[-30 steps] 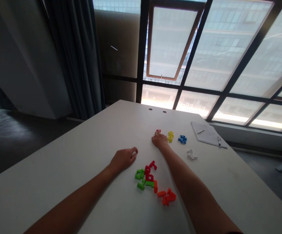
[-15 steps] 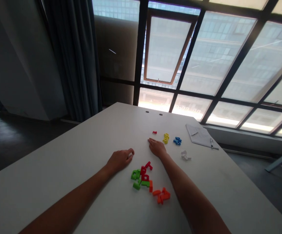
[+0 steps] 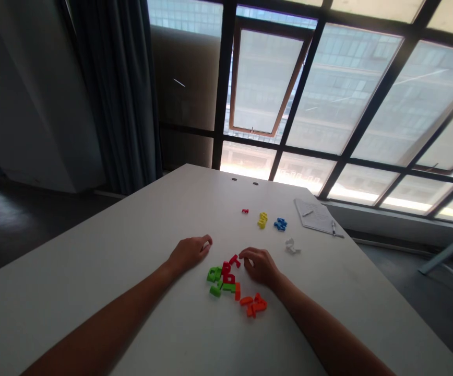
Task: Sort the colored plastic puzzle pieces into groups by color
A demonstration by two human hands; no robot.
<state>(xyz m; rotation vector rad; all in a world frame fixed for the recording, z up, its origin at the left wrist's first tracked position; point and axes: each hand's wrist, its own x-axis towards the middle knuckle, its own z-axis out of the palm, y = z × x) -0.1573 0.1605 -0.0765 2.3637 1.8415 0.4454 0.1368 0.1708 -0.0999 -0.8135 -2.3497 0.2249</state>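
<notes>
My right hand [image 3: 261, 265] is low over the table, its index finger stretched beside a red toy piece [image 3: 235, 261]. Whether the fingertip touches that piece I cannot tell. The thumb hangs apart from the finger, and nothing shows between them. To the left, my left hand [image 3: 189, 253] rests on the table with its fingers loosely curled together, no object visible in it. Between my forearms lie more red pieces [image 3: 229, 279], green pieces [image 3: 214, 274] and orange pieces [image 3: 257, 307], loosely grouped and partly touching.
Farther back on the white table [image 3: 164, 209] are a small red piece [image 3: 245, 211], a yellow cluster [image 3: 262, 220], a blue cluster [image 3: 280, 224] and white pieces [image 3: 291, 246]. Papers [image 3: 316, 215] with two pens lie near the right edge. Windows stand beyond the table.
My right hand has drawn back toward me, from the area near the yellow cluster to beside the nearer red piece. My left hand keeps its place and curled shape. The view has shifted slightly.
</notes>
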